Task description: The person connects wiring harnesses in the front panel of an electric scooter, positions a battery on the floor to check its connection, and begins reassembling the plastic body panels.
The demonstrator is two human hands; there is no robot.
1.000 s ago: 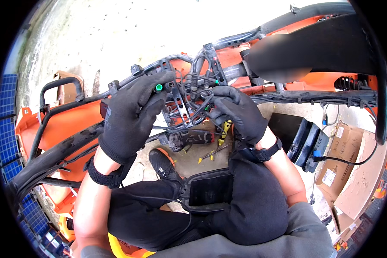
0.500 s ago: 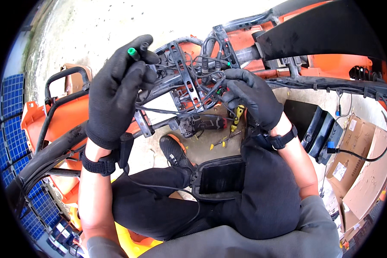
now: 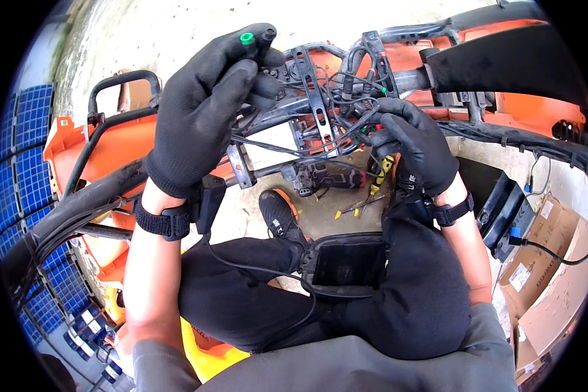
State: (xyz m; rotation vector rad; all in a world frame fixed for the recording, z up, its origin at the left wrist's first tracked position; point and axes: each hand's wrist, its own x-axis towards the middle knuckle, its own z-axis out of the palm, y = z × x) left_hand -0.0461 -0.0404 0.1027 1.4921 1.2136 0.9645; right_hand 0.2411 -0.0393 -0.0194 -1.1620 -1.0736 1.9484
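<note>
My left hand (image 3: pixel 202 117), in a black glove, is raised over the left part of a dark metal vehicle frame. Its fingers close around a green-ended cable connector (image 3: pixel 247 39), with a black connector (image 3: pixel 269 36) beside it at the fingertips. My right hand (image 3: pixel 419 147), gloved too, is at the right side of the wiring bundle (image 3: pixel 336 134), its fingers curled on a thin cable with a green part near the tips. The exact grip there is partly hidden. A slotted black bracket (image 3: pixel 315 95) crosses the frame between my hands.
Below the frame lie a black-and-red power tool (image 3: pixel 330 179) and a yellow-handled tool (image 3: pixel 383 171). A black open case (image 3: pixel 346 261) is between my legs. At right are a black box (image 3: pixel 496 196) and cardboard (image 3: pixel 545 261); orange panels (image 3: pixel 78 160) and blue crates (image 3: pixel 32 170) stand left.
The view has shifted, so the frame appears farther right and higher. My left hand has risen a little farther away with the connectors. My right hand stays at the wiring.
</note>
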